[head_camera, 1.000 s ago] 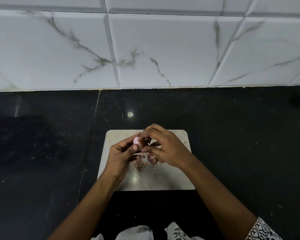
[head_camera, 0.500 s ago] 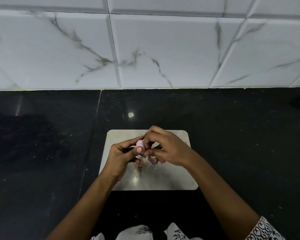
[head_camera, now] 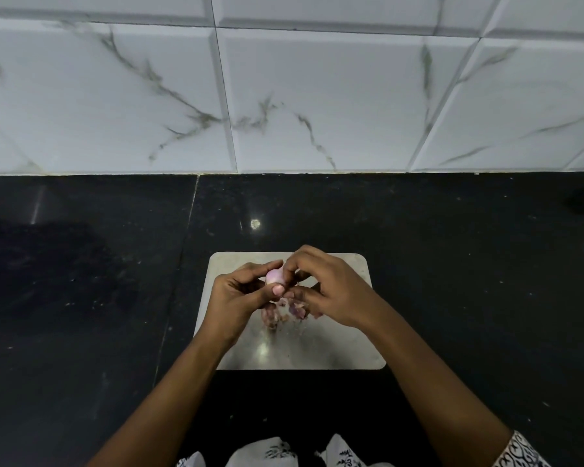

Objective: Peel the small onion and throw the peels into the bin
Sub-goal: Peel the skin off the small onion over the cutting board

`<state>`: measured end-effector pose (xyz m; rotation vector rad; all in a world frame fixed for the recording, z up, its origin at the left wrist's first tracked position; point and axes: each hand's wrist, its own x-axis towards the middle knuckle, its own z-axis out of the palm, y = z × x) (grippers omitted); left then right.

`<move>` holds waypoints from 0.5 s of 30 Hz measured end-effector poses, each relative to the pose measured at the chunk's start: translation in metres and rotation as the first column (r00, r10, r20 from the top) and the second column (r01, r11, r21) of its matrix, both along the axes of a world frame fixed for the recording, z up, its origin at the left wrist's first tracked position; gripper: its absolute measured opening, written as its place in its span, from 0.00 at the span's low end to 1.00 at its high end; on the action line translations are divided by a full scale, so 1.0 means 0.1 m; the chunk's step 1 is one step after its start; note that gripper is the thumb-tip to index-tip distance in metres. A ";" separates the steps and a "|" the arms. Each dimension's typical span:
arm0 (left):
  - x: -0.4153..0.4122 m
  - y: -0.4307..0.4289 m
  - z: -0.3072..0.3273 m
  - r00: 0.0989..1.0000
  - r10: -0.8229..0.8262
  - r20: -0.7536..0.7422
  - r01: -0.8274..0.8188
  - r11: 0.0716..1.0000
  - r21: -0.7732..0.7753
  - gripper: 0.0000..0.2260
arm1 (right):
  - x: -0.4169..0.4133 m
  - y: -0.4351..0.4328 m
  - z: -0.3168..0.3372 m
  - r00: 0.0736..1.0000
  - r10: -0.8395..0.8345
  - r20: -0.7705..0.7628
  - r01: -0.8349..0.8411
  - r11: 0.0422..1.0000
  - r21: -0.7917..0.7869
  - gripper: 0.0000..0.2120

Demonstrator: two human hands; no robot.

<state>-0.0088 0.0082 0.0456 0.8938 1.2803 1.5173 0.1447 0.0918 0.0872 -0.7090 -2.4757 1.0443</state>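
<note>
Small onion (head_camera: 274,277) held in the air just above the far half of the cutting board (head_camera: 338,348), not resting on it. Left hand (head_camera: 240,298) pinches the onion between thumb and fingertips, thumbnail toward the camera; this steadies it and leaves its pale pink top exposed to the other hand. Right hand (head_camera: 331,291) comes in from the opposite side, fingertips closed on the onion's upper edge, likely nipping a strip of skin, though the skin itself is too small to make out. Working over the board looks deliberate: loose peels (head_camera: 285,311) lie in a small heap on the board directly under the hands, so the scraps stay together for one pickup. Board sits on a dark counter (head_camera: 469,264), its far edge well short of the tiled wall (head_camera: 317,96). No bin in view; peels are uncollected, so disposal is not yet done.
</note>
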 end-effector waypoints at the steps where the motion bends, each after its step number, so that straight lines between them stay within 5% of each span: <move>1: -0.01 0.00 0.00 1.000 -0.015 -0.019 0.015 1.000 0.004 0.14 | 0.01 0.01 0.01 1.000 -0.002 0.015 0.002 1.000 -0.005 0.10; 15: 0.01 0.05 0.11 0.994 -0.095 -0.056 0.092 0.995 -0.043 0.14 | 0.06 0.06 -0.01 0.999 -0.031 0.024 0.032 0.999 -0.021 0.10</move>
